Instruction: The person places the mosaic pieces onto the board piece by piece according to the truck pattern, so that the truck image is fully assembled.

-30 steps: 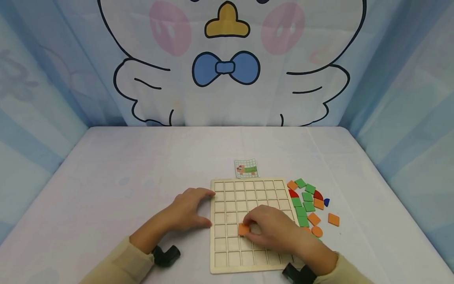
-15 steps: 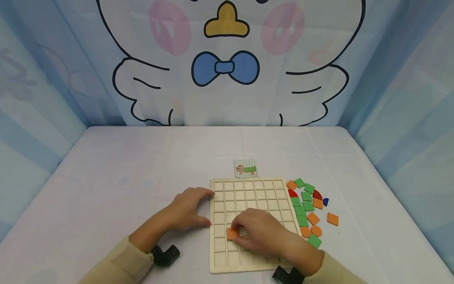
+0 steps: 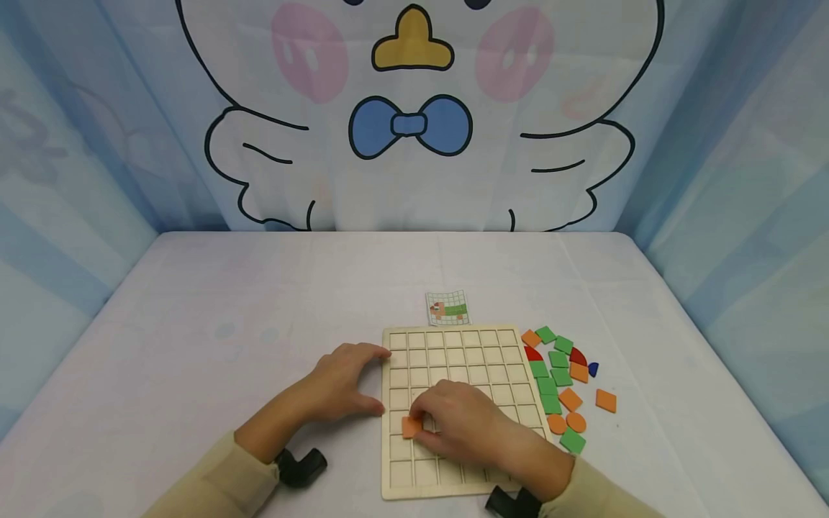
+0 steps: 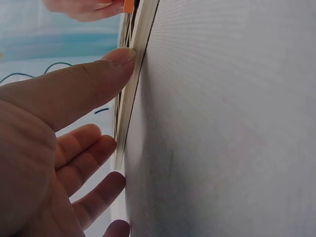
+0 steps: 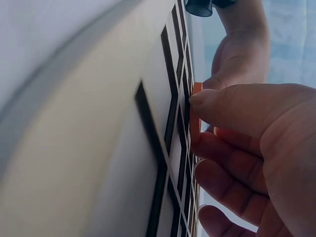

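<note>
A wooden grid board (image 3: 447, 491) lies on the table. My left hand (image 3: 340, 381) rests at its left edge, thumb and fingertips touching the rim with the fingers spread. In the left wrist view the thumb (image 4: 98, 86) presses against the board's side. Over the left part of the grid, my right hand (image 3: 463, 424) pinches an orange square tile (image 3: 410, 427) between thumb and fingers. The right wrist view shows that orange tile edge-on, close to the board's surface; whether it sits in a cell I cannot tell.
Beside the board's right edge lie loose tiles: several green squares (image 3: 573, 440), orange squares (image 3: 606, 401), orange circles (image 3: 576, 421), red quarter-rounds (image 3: 578, 356) and a small blue piece (image 3: 593, 369). A small pattern card (image 3: 447, 308) lies behind the board.
My right hand has moved left across the grid with the orange tile, from around the third column to the first. The left hand stays at the board's edge.
</note>
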Available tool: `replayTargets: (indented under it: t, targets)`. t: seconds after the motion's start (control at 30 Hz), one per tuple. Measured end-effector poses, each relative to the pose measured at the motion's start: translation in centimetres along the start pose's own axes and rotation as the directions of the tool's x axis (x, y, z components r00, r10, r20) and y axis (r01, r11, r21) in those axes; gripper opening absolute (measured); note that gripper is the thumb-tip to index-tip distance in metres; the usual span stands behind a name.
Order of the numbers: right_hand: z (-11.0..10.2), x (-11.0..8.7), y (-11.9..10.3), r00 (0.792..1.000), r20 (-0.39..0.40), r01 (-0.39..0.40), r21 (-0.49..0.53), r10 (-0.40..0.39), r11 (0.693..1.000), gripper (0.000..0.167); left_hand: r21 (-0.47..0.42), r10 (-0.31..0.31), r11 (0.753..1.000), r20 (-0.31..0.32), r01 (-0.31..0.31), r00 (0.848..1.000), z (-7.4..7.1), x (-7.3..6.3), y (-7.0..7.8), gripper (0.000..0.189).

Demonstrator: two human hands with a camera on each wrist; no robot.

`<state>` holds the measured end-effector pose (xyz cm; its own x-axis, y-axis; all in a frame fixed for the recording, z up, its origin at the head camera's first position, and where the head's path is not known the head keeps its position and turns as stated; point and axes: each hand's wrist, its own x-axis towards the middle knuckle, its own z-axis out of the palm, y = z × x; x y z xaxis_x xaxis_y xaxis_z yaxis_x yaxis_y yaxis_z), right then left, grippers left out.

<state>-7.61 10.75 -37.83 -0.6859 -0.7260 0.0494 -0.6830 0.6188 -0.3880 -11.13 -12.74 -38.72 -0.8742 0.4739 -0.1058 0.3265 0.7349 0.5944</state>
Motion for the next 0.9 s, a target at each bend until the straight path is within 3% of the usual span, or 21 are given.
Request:
replayTargets:
  t: [0.9]
  targets:
    - [0.69, 0.85, -0.77, 0.991, -0.121, 0.047, -0.096, -0.058, 0.994, 0.009, 0.006, 0.014, 1.0, -0.006, -0.014, 1.0, 0.0, -0.02, -0.14, 0.07]
